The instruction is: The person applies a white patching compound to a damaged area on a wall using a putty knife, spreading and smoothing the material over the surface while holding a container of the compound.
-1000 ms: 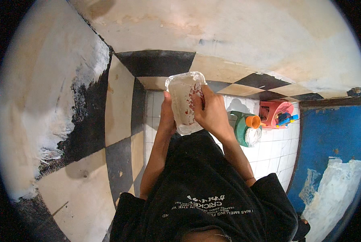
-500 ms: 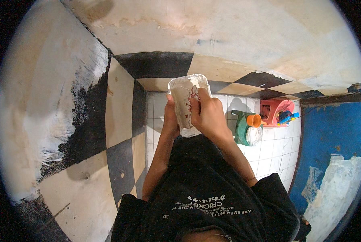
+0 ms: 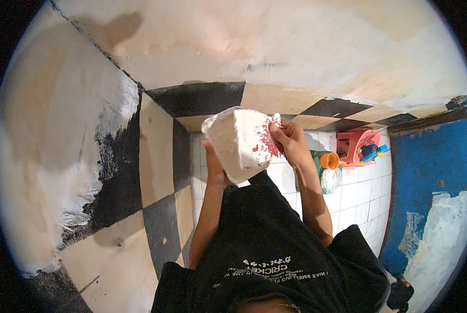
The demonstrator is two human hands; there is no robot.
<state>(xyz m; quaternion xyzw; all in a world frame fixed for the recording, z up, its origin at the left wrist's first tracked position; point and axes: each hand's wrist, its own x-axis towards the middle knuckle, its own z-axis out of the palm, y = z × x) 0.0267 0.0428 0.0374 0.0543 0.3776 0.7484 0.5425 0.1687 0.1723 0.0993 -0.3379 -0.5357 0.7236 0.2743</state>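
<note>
pale tray [image 3: 222, 142] is held by left hand [image 3: 216, 168]; white-coated red piece [image 3: 254, 136] is pinched in right hand [image 3: 295, 144], in front of tray's right side.

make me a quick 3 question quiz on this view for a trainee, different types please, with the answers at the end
1. Which hand grips the white-coated red spreader?
2. True or false: the plastic tub is lying on the floor.
3. What colour is the cup on the right side of the view?
a) blue
b) orange
c) black

Key
1. The right hand.
2. False; the left hand holds it.
3. b) orange.
</note>
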